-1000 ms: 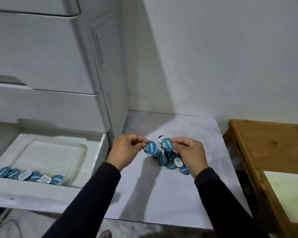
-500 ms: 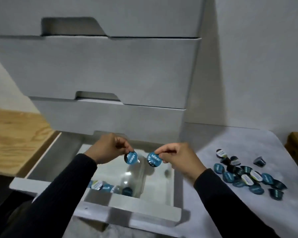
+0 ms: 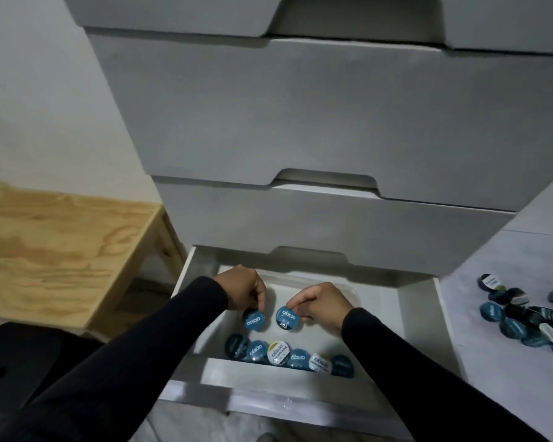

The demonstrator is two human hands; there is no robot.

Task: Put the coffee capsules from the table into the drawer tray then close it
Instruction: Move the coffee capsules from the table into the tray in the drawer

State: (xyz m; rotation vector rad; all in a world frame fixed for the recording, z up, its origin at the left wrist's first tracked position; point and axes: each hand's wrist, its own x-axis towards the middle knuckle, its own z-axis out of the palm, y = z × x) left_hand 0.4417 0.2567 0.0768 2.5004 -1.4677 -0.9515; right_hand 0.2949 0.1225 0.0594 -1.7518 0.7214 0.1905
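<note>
Drawers stack up the white cabinet [image 3: 316,129], each closed front with a notched handle cut-out, and only the lowest drawer [image 3: 419,317] stands pulled out. Left of the cabinet sits a pale plywood table [image 3: 55,247], with a dark, blurred object [image 3: 16,374] below it that I cannot identify. To the right, a grey-white tabletop [image 3: 492,378] carries a loose heap of coffee capsules [image 3: 524,320], mostly teal-lidded with a few white-lidded ones, several tipped on their sides. Nothing lies between the hands and the drawer; the closed drawer front directly above overhangs its back edge.

Both arms in black sleeves reach into the open drawer. The left hand [image 3: 241,290] has its fingers curled down, pinching the top rim of a teal capsule [image 3: 253,319], whose lid faces the camera. The right hand [image 3: 321,303] likewise pinches the upper edge of a second teal capsule [image 3: 286,318] between thumb and fingertips. The two capsules hang just beside each other, a narrow gap between them, over the tray floor; whether they touch it I cannot tell.

A clear plastic tray [image 3: 351,293] sits inside the drawer. Along its near edge lies a row of capsules [image 3: 288,354], lids up and overlapping: four teal and two white-labelled. The drawer's front panel [image 3: 268,387] hides their lower edges.
</note>
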